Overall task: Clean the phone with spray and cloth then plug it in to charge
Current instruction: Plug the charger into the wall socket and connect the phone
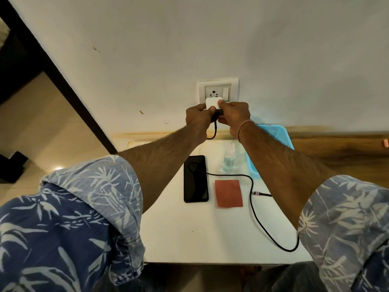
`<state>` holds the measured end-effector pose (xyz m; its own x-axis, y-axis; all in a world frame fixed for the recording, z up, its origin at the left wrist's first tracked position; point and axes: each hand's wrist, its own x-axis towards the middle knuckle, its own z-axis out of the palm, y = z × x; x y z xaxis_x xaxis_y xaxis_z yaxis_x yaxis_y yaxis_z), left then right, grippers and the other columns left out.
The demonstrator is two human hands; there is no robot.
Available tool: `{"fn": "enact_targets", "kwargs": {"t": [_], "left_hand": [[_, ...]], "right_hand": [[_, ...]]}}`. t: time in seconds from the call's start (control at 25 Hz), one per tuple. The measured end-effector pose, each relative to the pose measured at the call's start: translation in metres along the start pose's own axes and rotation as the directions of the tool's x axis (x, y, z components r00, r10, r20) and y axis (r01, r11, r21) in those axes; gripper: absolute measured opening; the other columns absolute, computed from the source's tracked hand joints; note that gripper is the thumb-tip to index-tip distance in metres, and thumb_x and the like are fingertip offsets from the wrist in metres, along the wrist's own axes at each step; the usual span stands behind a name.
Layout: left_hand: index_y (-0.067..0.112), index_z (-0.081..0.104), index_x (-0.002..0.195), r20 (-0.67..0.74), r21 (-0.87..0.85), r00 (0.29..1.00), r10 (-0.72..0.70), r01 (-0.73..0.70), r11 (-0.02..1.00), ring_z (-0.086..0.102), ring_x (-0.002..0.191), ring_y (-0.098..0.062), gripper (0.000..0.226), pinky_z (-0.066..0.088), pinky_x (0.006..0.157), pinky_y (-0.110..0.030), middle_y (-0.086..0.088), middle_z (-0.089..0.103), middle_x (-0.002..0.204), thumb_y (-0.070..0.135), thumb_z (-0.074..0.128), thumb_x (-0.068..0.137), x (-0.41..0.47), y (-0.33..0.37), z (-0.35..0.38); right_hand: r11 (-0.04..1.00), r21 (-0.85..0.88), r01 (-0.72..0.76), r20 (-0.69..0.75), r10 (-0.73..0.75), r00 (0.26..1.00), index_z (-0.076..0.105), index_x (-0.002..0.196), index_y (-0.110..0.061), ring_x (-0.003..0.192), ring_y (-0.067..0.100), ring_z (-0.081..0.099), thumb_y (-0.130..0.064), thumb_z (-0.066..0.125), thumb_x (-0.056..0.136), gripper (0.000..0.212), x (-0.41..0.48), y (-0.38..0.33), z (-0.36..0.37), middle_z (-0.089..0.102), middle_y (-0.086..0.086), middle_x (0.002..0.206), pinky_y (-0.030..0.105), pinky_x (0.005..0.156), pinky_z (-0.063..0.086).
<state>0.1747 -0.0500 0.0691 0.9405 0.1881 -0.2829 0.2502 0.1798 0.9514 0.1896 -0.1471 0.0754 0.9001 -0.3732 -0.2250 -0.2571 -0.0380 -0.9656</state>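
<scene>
1. In the head view, a white charger adapter point(213, 103) is held against the wall socket point(217, 91). The left hand point(197, 118) has its fingers point(201, 106) curled round the adapter's left side. The right hand point(233, 116) pinches its right edge.
2. The adapter is a smooth, rounded, hard plastic block. It is judged light, and best taken by its two flat sides.
3. The phone point(195, 179) lies flat and face up on the white tabletop point(189, 239), below the left forearm. Its dark glass is glossy, so it is judged slippery and fragile. It should be lifted by its long edges.
4. The black cable point(253, 209) runs down from the adapter, loops over the phone and trails across the tabletop. It is thin and limp. Its free connector point(257, 193) lies apart from the phone and is best pinched by its stiff tip.
5. A flat red cloth point(228, 193), soft and matte, lies just beside the phone. A clear spray bottle point(228, 162) stands behind it, next to a perforated blue basket point(273, 138).
</scene>
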Motion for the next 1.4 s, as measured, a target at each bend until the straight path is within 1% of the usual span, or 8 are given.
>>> {"fn": "enact_targets", "kwargs": {"t": [0.08, 0.16, 0.32, 0.48, 0.72, 1.08, 1.2, 1.4], "left_hand": [[-0.002, 0.06, 0.132, -0.022, 0.002, 1.0, -0.007, 0.008, 1.0, 0.073, 0.097, -0.034, 0.041, 0.057, 0.095, -0.046, -0.019, 0.071, 0.113, 0.003, 0.069, 0.092, -0.001, 0.001, 0.002], [-0.002, 0.062, 0.13, -0.052, 0.012, 0.999, -0.003, 0.004, 1.0, 0.072, 0.1, -0.035, 0.04, 0.057, 0.094, -0.047, -0.022, 0.07, 0.117, 0.004, 0.07, 0.092, 0.0, 0.002, 0.005], [-0.002, 0.064, 0.127, -0.089, 0.011, 0.996, -0.003, 0.004, 1.0, 0.07, 0.101, -0.038, 0.037, 0.057, 0.093, -0.046, -0.023, 0.07, 0.117, 0.005, 0.071, 0.091, 0.004, 0.007, 0.007], [-0.002, 0.066, 0.124, -0.104, 0.014, 0.995, -0.009, 0.01, 1.0, 0.072, 0.097, -0.036, 0.034, 0.058, 0.092, -0.045, -0.022, 0.071, 0.115, 0.004, 0.072, 0.09, 0.006, 0.007, 0.01], [-0.002, 0.064, 0.127, -0.12, 0.029, 0.993, 0.004, 0.0, 1.0, 0.071, 0.1, -0.035, 0.039, 0.058, 0.092, -0.043, -0.021, 0.07, 0.119, 0.005, 0.072, 0.09, 0.008, 0.007, 0.012], [-0.002, 0.066, 0.122, -0.158, 0.064, 0.987, 0.023, -0.013, 0.998, 0.073, 0.095, -0.034, 0.036, 0.061, 0.085, -0.039, -0.02, 0.07, 0.114, 0.006, 0.075, 0.088, 0.014, 0.008, 0.015], [-0.001, 0.066, 0.121, -0.16, 0.068, 0.987, 0.024, -0.013, 0.998, 0.073, 0.095, -0.033, 0.036, 0.061, 0.083, -0.037, -0.02, 0.07, 0.114, 0.007, 0.075, 0.088, 0.014, 0.008, 0.015], [-0.002, 0.065, 0.125, -0.144, 0.064, 0.989, 0.009, 0.001, 0.998, 0.072, 0.098, -0.034, 0.039, 0.06, 0.09, -0.041, -0.021, 0.07, 0.117, 0.007, 0.075, 0.088, 0.015, 0.008, 0.014]], "right_hand": [[1.0, 0.005, 0.0, -0.01, 0.0, 1.0, 0.064, 0.116, -0.004, 0.095, 0.028, 0.069, -0.028, 0.07, 0.087, 0.038, 0.0, -0.001, 0.0, 0.068, 0.013, 0.114, 0.035, 0.08, 0.06], [1.0, 0.022, -0.008, -0.012, 0.009, 1.0, 0.064, 0.116, -0.004, 0.095, 0.028, 0.069, -0.028, 0.071, 0.087, 0.038, 0.002, -0.003, 0.001, 0.068, 0.013, 0.114, 0.035, 0.079, 0.06], [0.999, 0.042, -0.032, -0.01, 0.033, 0.999, 0.061, 0.119, -0.003, 0.096, 0.029, 0.069, -0.027, 0.072, 0.086, 0.042, 0.004, -0.009, 0.004, 0.067, 0.015, 0.117, 0.037, 0.081, 0.06], [0.997, 0.046, -0.055, -0.002, 0.055, 0.998, 0.058, 0.123, -0.003, 0.098, 0.03, 0.068, -0.028, 0.072, 0.085, 0.047, 0.008, -0.011, 0.004, 0.065, 0.015, 0.119, 0.038, 0.082, 0.059], [0.994, 0.082, -0.074, 0.003, 0.074, 0.997, 0.056, 0.123, -0.003, 0.099, 0.03, 0.068, -0.026, 0.072, 0.085, 0.047, 0.012, -0.012, 0.004, 0.065, 0.015, 0.119, 0.039, 0.084, 0.059], [0.986, 0.137, -0.093, -0.03, 0.098, 0.995, 0.059, 0.118, -0.001, 0.09, 0.031, 0.07, -0.02, 0.076, 0.083, 0.044, 0.016, -0.016, 0.006, 0.067, 0.018, 0.113, 0.04, 0.076, 0.061], [0.985, 0.138, -0.1, -0.028, 0.104, 0.994, 0.059, 0.118, -0.001, 0.09, 0.031, 0.07, -0.02, 0.076, 0.082, 0.044, 0.016, -0.016, 0.006, 0.067, 0.018, 0.113, 0.04, 0.076, 0.061], [0.988, 0.116, -0.103, -0.023, 0.106, 0.994, 0.059, 0.119, -0.002, 0.092, 0.031, 0.07, -0.023, 0.075, 0.083, 0.045, 0.018, -0.015, 0.006, 0.067, 0.017, 0.113, 0.04, 0.078, 0.061]]}}
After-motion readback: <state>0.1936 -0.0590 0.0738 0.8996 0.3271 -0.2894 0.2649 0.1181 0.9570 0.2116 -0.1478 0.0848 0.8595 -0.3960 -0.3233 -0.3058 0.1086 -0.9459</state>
